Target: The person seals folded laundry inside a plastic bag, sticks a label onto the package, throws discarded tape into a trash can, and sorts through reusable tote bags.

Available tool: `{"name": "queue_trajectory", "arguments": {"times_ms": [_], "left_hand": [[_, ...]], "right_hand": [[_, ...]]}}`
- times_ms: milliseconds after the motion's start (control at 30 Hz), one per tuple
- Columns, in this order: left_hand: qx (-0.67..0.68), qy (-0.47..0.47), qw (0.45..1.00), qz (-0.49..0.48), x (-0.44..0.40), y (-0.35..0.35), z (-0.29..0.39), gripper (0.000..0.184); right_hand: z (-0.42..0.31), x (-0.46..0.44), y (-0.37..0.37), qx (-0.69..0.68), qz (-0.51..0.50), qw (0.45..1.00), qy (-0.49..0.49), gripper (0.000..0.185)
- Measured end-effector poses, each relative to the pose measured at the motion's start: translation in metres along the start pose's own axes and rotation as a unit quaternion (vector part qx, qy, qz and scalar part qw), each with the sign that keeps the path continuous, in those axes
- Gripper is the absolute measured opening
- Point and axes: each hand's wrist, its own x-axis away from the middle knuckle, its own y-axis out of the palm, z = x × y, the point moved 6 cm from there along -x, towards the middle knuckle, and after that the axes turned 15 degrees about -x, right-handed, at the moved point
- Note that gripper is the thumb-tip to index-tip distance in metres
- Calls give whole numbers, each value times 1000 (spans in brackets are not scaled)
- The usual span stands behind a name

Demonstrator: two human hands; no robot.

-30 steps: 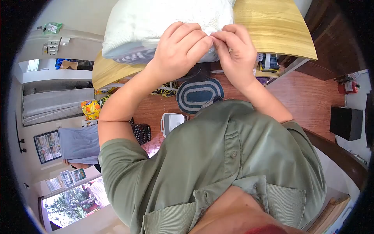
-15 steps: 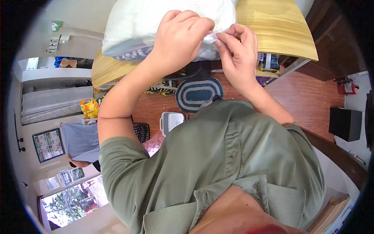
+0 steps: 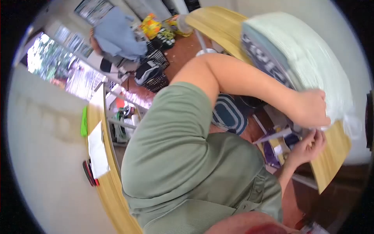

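Note:
A large, full white plastic bag (image 3: 311, 54) lies on a wooden table (image 3: 218, 23), with dark, patterned contents showing through its near side. My left hand (image 3: 309, 109) is closed at the bag's near right end, its fingers bent down on the plastic. Just below it, almost touching, my right hand (image 3: 307, 149) is closed in a pinch beside the table edge. A small whitish bit of the plastic shows between the two hands. Loose, crumpled plastic sticks out at the bag's right end.
At the upper left a person holds up a grey-blue cloth (image 3: 119, 33). Black baskets (image 3: 154, 76) stand near an oval rug (image 3: 230, 113). A second wooden table (image 3: 111, 191) at the left holds white paper (image 3: 98, 150). Purple items (image 3: 269, 154) lie under the bag's table.
The view has turned and tilted, so the bag and both hands now appear at the right. My hands have moved to the bag's right end, with my left arm reaching across my body.

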Motion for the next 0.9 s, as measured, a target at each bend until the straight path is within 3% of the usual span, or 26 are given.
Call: {"name": "queue_trajectory", "arguments": {"times_ms": [100,133,167,200,233,267,333,367,433,533,567,633,700,733,767,833,900], "left_hand": [[-1,4,1000,-12,-2,-3,4,12],[8,-6,995,-100,-5,5,3,13],[8,-11,995,-104,-6,4,0,13],[-35,-16,999,-25,-6,-8,-5,15],[-76,-18,996,53,-8,-17,-10,20],[-74,-18,996,49,-10,-17,-14,20],[-103,-162,981,24,-8,-17,-41,43],[-97,-162,982,23,-8,-16,-44,43],[-77,-158,981,-85,-9,0,-49,65],[-74,-153,981,-98,-8,1,-48,65],[-62,-157,979,-111,-8,3,-49,68],[-18,-163,975,-148,-11,9,-51,68],[0,-152,977,-152,-15,1,-48,68],[-12,-143,981,-134,-17,-8,-48,73],[-18,-120,991,-50,-14,-9,-46,74],[-18,-131,986,-103,-18,-11,-42,75],[-5,-117,990,-76,-24,-26,-18,75]], "right_hand": [[3,-9,2,-11,-34,994,100,16],[5,-12,1,-15,-37,994,99,16],[3,-15,1,30,-55,997,45,17],[-2,-16,4,74,-72,995,-11,17],[0,-17,4,72,-74,995,-7,17],[1,-18,3,64,-69,995,-15,16],[3,-20,4,60,-69,996,-17,15],[3,-21,4,21,-55,998,15,15],[0,-19,2,-4,-41,998,52,16],[1,-3,-24,1,70,996,50,15],[4,8,-32,28,71,995,58,15],[-11,35,-51,-104,33,993,-36,6],[-14,58,-57,-68,-70,994,55,5],[6,76,-60,-40,-81,979,181,4],[37,103,-66,12,-78,964,254,6],[110,157,-82,31,6,907,421,11],[170,206,-112,248,-14,896,367,13]]}}
